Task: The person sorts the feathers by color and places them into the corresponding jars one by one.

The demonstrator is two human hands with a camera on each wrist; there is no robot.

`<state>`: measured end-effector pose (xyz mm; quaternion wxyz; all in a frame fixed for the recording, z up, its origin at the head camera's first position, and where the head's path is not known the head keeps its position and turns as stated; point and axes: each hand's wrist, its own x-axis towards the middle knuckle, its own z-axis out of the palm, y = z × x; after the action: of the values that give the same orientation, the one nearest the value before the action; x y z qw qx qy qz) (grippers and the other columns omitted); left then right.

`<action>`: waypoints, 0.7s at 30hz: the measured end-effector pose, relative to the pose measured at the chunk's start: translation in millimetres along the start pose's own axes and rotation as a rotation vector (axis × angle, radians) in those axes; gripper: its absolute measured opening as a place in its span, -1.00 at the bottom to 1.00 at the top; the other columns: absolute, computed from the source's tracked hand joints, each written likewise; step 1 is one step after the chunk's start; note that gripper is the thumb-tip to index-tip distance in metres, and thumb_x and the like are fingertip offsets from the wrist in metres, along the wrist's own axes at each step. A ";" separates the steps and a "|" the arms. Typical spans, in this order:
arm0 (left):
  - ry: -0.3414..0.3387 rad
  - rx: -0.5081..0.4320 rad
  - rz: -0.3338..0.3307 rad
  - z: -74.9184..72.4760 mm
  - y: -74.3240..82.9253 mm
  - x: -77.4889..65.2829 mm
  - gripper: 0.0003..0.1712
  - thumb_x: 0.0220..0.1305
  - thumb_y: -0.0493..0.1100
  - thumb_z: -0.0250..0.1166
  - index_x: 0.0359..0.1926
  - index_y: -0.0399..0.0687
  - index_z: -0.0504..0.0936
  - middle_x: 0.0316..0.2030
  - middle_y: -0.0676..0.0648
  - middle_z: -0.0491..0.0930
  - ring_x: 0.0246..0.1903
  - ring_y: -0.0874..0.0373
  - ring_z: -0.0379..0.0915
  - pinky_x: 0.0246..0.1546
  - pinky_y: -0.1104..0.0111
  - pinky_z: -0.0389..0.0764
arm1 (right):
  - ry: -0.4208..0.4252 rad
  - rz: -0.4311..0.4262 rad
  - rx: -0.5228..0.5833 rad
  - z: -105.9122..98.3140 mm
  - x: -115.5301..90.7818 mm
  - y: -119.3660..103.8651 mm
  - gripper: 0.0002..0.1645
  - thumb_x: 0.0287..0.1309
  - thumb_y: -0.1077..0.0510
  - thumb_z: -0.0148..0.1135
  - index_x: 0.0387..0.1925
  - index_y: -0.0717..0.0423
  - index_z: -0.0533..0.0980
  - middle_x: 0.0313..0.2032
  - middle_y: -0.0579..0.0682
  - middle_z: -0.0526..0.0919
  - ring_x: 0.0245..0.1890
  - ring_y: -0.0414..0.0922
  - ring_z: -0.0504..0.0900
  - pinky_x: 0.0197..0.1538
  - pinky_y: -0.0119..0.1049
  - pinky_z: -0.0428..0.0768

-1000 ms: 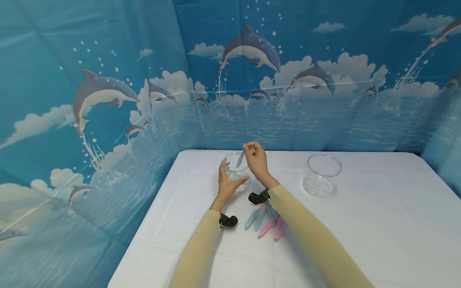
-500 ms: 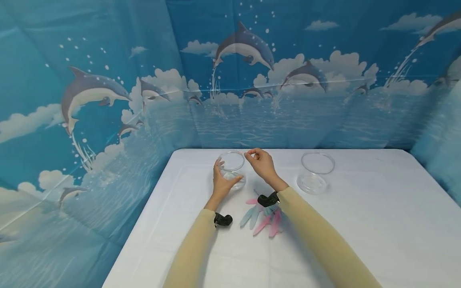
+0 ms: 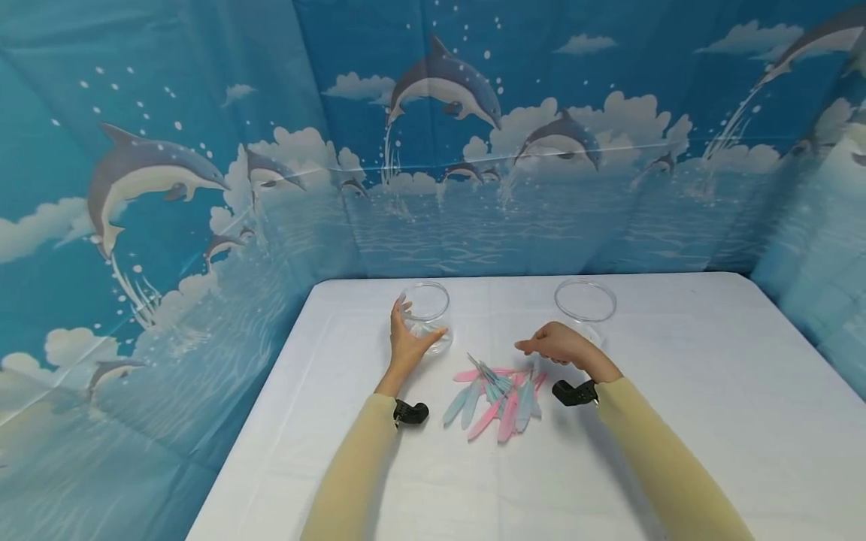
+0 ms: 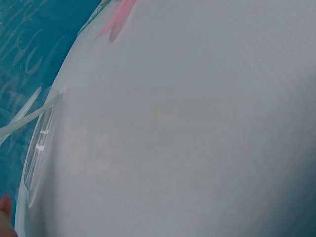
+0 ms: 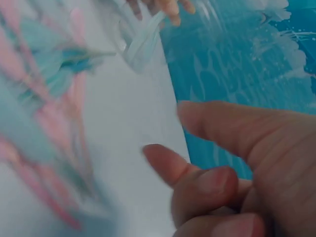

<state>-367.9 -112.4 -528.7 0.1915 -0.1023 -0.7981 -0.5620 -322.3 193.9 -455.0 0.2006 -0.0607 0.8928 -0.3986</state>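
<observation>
In the head view my left hand holds a clear glass jar at the table's back left, fingers on its far side and thumb on the near side. A pale blue feather stands inside that jar in the right wrist view. My right hand hovers over the table, right of a loose pile of feathers, pink and blue. It holds nothing: in the right wrist view thumb and index finger are apart and the other fingers bend inward.
A second clear glass jar stands at the back right, its base partly hidden behind my right hand. The white-covered table ends against a blue dolphin-print curtain at the back and left.
The right hand has let go of a blue feather at the left jar and moved right and nearer, uncovering the pile. My left hand keeps hold of the jar. The view shifts slightly.
</observation>
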 end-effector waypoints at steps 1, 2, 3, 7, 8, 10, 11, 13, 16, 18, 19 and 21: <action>0.000 0.000 0.000 -0.1 0.4 -0.4 0.24 -0.10 0.02 0.55 0.46 0.16 -0.09 0.28 -0.11 0.15 0.27 -0.08 0.08 0.20 -0.02 0.16 | -0.006 0.012 -0.027 0.6 -2.6 4.6 -0.51 0.15 -0.19 0.25 -0.29 0.20 0.67 -0.80 -0.13 0.16 -0.80 -0.22 0.06 -0.63 -0.33 0.15; -0.001 0.004 -0.005 -0.1 0.7 -0.7 0.24 -0.10 0.02 0.55 0.46 0.18 -0.10 0.28 -0.10 0.15 0.27 -0.07 0.08 0.21 -0.01 0.16 | -0.007 0.024 -0.053 2.0 -4.5 9.0 -0.54 0.12 -0.19 0.28 -0.43 0.16 0.66 -0.82 -0.13 0.15 -0.80 -0.23 0.06 -0.64 -0.35 0.12; -0.001 0.004 -0.010 0.1 0.8 -0.9 0.24 -0.09 0.01 0.55 0.46 0.20 -0.10 0.29 -0.09 0.15 0.28 -0.05 0.08 0.21 -0.01 0.15 | -0.008 0.027 -0.081 3.5 -6.0 13.2 -0.54 0.09 -0.19 0.30 -0.55 0.13 0.62 -0.83 -0.14 0.14 -0.80 -0.24 0.05 -0.65 -0.36 0.10; -0.008 0.005 -0.030 1.1 0.9 -1.2 0.25 -0.08 0.00 0.55 0.46 0.24 -0.13 0.30 -0.06 0.13 0.29 -0.02 0.05 0.23 0.02 0.12 | 0.005 0.018 -0.089 12.8 -8.2 27.4 -0.57 0.06 -0.12 0.35 -0.69 0.10 0.56 -0.83 -0.16 0.13 -0.80 -0.25 0.07 -0.66 -0.39 0.10; -0.011 0.007 -0.036 1.3 0.8 -1.0 0.25 -0.08 0.01 0.55 0.46 0.25 -0.13 0.30 -0.05 0.13 0.30 -0.01 0.04 0.23 0.02 0.12 | 0.016 0.020 -0.086 15.4 -7.7 30.5 -0.58 0.05 -0.10 0.36 -0.70 0.09 0.56 -0.83 -0.16 0.13 -0.80 -0.25 0.08 -0.65 -0.39 0.11; -0.015 0.008 -0.041 1.6 1.2 -0.8 0.25 -0.08 0.01 0.55 0.46 0.25 -0.13 0.31 -0.05 0.12 0.30 -0.01 0.04 0.23 0.02 0.11 | 0.044 0.021 -0.089 20.1 -6.4 35.3 -0.62 0.05 -0.08 0.37 -0.67 0.11 0.60 -0.82 -0.18 0.13 -0.79 -0.25 0.10 -0.65 -0.39 0.13; -0.015 0.009 -0.042 1.7 1.4 -0.9 0.24 -0.08 0.00 0.55 0.46 0.25 -0.13 0.30 -0.05 0.12 0.30 -0.01 0.04 0.23 0.02 0.12 | 0.059 0.024 -0.100 22.3 -5.8 36.6 -0.59 0.04 -0.09 0.37 -0.70 0.11 0.58 -0.81 -0.18 0.13 -0.78 -0.24 0.11 -0.64 -0.39 0.14; -0.012 0.005 -0.039 1.6 2.3 -1.0 0.24 -0.08 -0.01 0.55 0.46 0.23 -0.13 0.30 -0.06 0.13 0.30 -0.02 0.04 0.23 0.02 0.11 | 0.091 0.032 -0.127 26.4 -4.5 37.5 -0.55 -0.01 -0.13 0.38 -0.73 0.09 0.54 -0.78 -0.18 0.13 -0.72 -0.23 0.14 -0.60 -0.38 0.15; -0.005 -0.005 -0.026 1.3 3.9 -1.4 0.23 -0.07 -0.03 0.54 0.46 0.21 -0.12 0.30 -0.08 0.13 0.30 -0.04 0.04 0.23 0.00 0.11 | 0.130 0.048 -0.156 30.7 -3.6 34.9 -0.50 -0.09 -0.16 0.41 -0.75 0.11 0.48 -0.72 -0.15 0.17 -0.64 -0.18 0.18 -0.54 -0.34 0.17; -0.008 -0.009 -0.017 1.1 4.4 -1.6 0.22 -0.05 -0.03 0.54 0.46 0.20 -0.12 0.31 -0.09 0.12 0.30 -0.08 0.03 0.23 -0.03 0.11 | 0.147 0.066 -0.159 32.8 -3.5 32.5 -0.52 -0.12 -0.15 0.43 -0.71 0.14 0.50 -0.68 -0.12 0.23 -0.59 -0.16 0.22 -0.50 -0.32 0.20; -0.010 -0.008 -0.017 1.0 4.6 -1.8 0.22 -0.05 -0.03 0.53 0.46 0.21 -0.12 0.31 -0.09 0.12 0.30 -0.08 0.03 0.22 -0.04 0.11 | 0.151 0.071 -0.160 33.4 -3.6 31.7 -0.53 -0.12 -0.14 0.43 -0.70 0.15 0.51 -0.67 -0.10 0.26 -0.59 -0.15 0.23 -0.50 -0.32 0.22; -0.012 -0.007 -0.016 0.8 4.5 -2.1 0.21 -0.05 -0.02 0.53 0.46 0.22 -0.12 0.31 -0.09 0.12 0.30 -0.10 0.02 0.22 -0.05 0.10 | 0.157 0.090 -0.146 34.8 -2.6 31.6 -0.55 -0.12 -0.10 0.43 -0.71 0.15 0.50 -0.69 -0.10 0.26 -0.62 -0.15 0.23 -0.53 -0.33 0.21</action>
<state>-364.5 -109.9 -526.0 0.1821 -0.0998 -0.7979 -0.5659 -304.1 191.9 -498.4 0.1428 -0.0033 0.9342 -0.3268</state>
